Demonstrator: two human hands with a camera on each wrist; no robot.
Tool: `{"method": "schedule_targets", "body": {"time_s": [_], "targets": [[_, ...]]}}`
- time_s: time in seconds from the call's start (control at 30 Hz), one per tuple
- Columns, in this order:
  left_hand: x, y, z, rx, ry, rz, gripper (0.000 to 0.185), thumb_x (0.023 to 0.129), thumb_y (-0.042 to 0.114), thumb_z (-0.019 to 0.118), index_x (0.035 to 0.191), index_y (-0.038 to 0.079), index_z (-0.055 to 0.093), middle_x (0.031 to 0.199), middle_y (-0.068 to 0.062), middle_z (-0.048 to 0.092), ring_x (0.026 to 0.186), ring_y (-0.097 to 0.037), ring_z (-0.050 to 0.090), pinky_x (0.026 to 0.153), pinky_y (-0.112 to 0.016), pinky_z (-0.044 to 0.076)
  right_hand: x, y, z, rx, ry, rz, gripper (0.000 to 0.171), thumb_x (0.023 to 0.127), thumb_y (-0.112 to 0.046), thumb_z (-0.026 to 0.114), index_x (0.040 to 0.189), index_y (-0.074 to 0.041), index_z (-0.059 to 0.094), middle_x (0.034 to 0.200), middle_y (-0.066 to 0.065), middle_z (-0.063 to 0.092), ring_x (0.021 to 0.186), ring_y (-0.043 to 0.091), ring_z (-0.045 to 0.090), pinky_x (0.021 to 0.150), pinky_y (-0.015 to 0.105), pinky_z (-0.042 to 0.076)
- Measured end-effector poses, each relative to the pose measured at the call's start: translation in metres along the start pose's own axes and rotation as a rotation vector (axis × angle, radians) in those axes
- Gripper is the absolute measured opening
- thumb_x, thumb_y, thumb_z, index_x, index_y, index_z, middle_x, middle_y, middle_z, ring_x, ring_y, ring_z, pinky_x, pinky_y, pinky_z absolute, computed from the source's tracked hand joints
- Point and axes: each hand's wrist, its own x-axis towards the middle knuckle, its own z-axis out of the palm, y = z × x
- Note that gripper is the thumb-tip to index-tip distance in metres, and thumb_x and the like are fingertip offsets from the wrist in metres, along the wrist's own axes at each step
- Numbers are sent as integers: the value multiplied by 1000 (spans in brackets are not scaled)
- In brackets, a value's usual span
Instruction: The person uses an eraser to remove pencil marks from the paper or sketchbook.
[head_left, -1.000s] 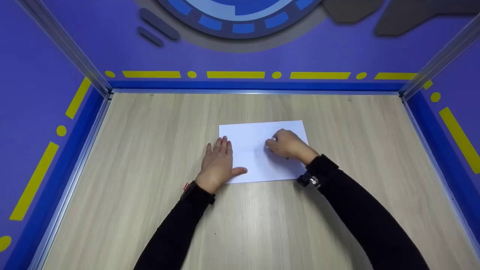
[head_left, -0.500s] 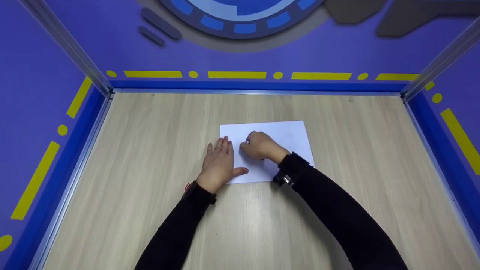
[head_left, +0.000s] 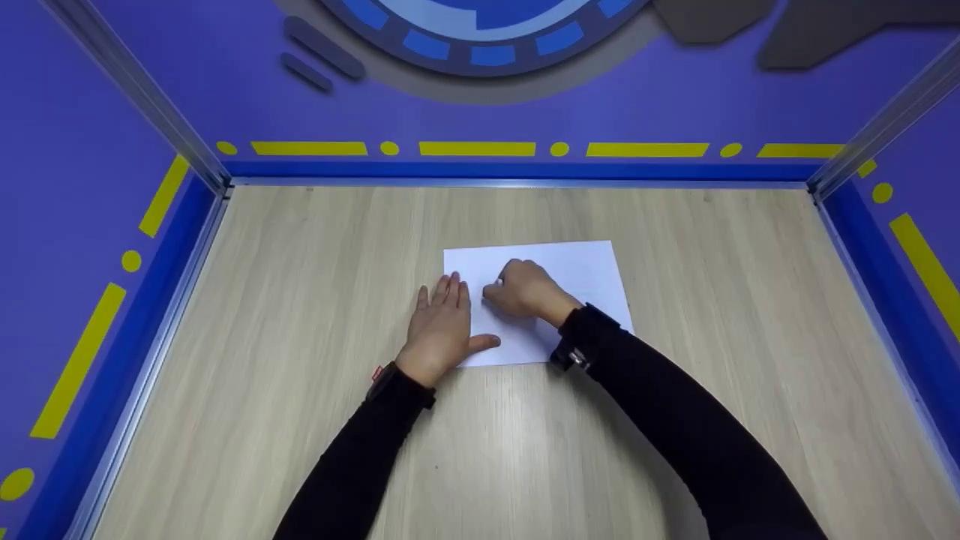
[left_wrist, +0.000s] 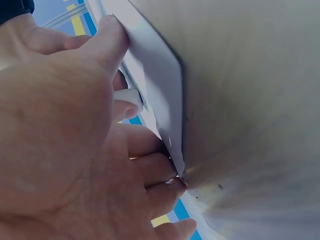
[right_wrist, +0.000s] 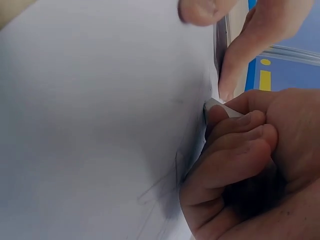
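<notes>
A sheet of white paper (head_left: 589, 289) lies on the wooden table, faint pencil lines (right_wrist: 159, 186) on it in the right wrist view. My left hand (head_left: 439, 330) rests flat on its left edge, fingers pointing away and thumb spread out over the sheet. Over the left half of the paper, my right hand (head_left: 526, 289) pinches a small white eraser (right_wrist: 231, 112) with curled fingers. The eraser's end meets or nearly meets the paper; fingers cover most of it. In the left wrist view a bit of the eraser (left_wrist: 126, 96) shows behind my left thumb.
The light wooden table (head_left: 315, 300) spreads all around the sheet. Purple panels with yellow marks, such as the back wall (head_left: 480, 120), enclose it at the back and both sides, with metal rails along the edges.
My right hand has slid left across the paper, from its right half to near my left hand, still pinching the eraser. The left hand has stayed in place.
</notes>
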Motion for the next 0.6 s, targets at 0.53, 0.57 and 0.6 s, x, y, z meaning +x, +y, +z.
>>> {"method": "schedule_targets", "body": {"time_s": [0.53, 0.57, 0.6], "targets": [[0, 0, 0, 18, -12, -6, 116, 81, 81, 52, 156, -3, 22, 166, -20, 16, 156, -31, 13, 125, -57, 12, -10, 51, -25, 70, -15, 116, 41, 86, -42, 63, 56, -16, 52, 52, -3, 49, 44, 13, 46, 39, 27, 36], [0, 0, 0, 18, -14, -7, 116, 81, 81, 52, 156, -3, 21, 166, -19, 16, 156, -31, 13, 125, -57, 12, -11, 54, -27, 77, -7, 117, 42, 86, -42, 63, 55, -17, 50, 51, -3, 48, 43, 13, 45, 39, 27, 35], [0, -1, 0, 16, -15, -8, 116, 81, 81, 52, 156, -2, 21, 166, -19, 15, 156, -31, 13, 125, -57, 12, -12, 58, -28, 86, -2, 120, 43, 86, -42, 63, 54, -17, 49, 51, -3, 47, 43, 13, 45, 39, 27, 34]]}}
